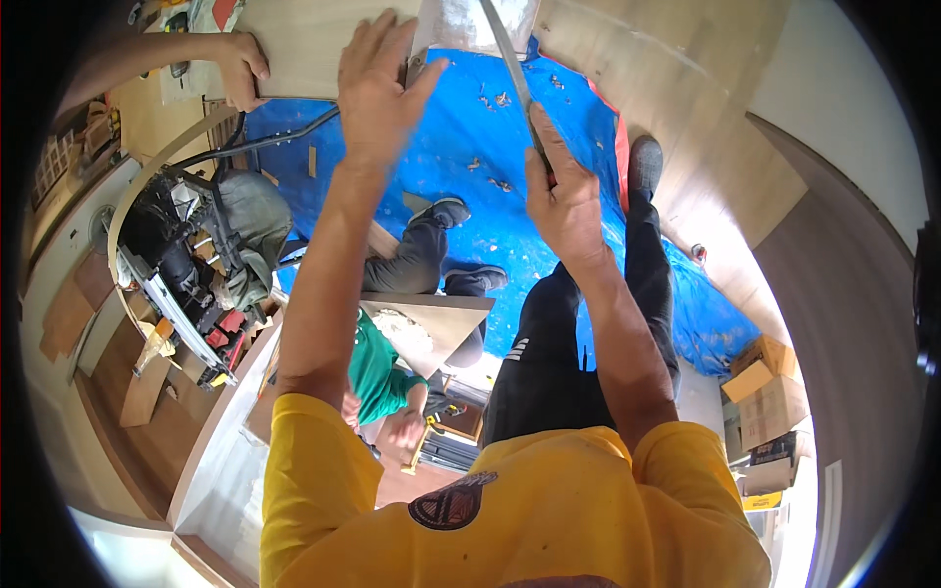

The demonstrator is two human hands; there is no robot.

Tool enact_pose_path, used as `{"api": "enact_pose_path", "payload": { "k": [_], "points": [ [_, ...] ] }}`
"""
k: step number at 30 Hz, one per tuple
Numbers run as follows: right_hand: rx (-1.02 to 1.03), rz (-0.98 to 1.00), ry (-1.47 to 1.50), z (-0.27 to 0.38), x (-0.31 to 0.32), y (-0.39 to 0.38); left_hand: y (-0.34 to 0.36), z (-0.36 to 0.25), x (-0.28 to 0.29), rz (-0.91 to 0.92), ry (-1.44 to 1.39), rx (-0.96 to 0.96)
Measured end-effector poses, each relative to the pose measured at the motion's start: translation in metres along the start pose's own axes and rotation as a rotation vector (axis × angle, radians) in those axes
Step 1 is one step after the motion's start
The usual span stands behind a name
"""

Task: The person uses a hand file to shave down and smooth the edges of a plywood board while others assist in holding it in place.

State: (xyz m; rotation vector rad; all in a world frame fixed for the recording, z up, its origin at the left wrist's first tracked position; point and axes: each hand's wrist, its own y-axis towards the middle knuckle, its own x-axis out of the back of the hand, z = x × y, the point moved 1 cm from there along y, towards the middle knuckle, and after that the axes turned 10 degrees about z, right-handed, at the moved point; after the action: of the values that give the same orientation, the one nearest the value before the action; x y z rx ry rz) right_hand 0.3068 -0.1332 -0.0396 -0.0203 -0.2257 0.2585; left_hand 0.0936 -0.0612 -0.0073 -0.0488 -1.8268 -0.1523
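Observation:
My left hand (377, 93) lies over the edge of a pale wooden board (304, 39), fingers stretched out and thumb apart, holding nothing. In my right hand (567, 191) is a long, narrow saw-like blade (510, 59), gripped at its dark lower end. The blade points away from me, its far part above a white-smeared panel (470, 24); its teeth, if any, cannot be made out. Another person's hand (240, 71) grips the same board at its left end.
A blue tarp (529, 225) with scattered scraps covers the floor. A person in a green shirt (377, 367) is low at my left, behind a tilted board (441, 318). An open tool bag (206, 255) lies further left. Cardboard boxes (769, 412) stand at right.

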Motion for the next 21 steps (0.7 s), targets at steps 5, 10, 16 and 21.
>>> {"api": "enact_pose_path", "payload": {
  "k": [5, 10, 16, 21],
  "points": [
    [-0.284, 0.115, -0.014, -0.006, 0.009, 0.0, 0.004, 0.028, -0.009, -0.184, -0.296, 0.173],
    [0.001, 0.089, 0.039, -0.007, -0.014, 0.009, 0.014, 0.084, 0.02, -0.459, -0.968, 0.591],
    [-0.119, 0.364, 0.03, 0.01, -0.039, 0.017, 0.032, 0.061, 0.0, -0.061, -0.14, 0.116],
    [0.005, 0.116, 0.016, -0.002, -0.038, 0.018, 0.031, 0.065, -0.01, -0.078, -0.552, 0.179]
  ]
}}
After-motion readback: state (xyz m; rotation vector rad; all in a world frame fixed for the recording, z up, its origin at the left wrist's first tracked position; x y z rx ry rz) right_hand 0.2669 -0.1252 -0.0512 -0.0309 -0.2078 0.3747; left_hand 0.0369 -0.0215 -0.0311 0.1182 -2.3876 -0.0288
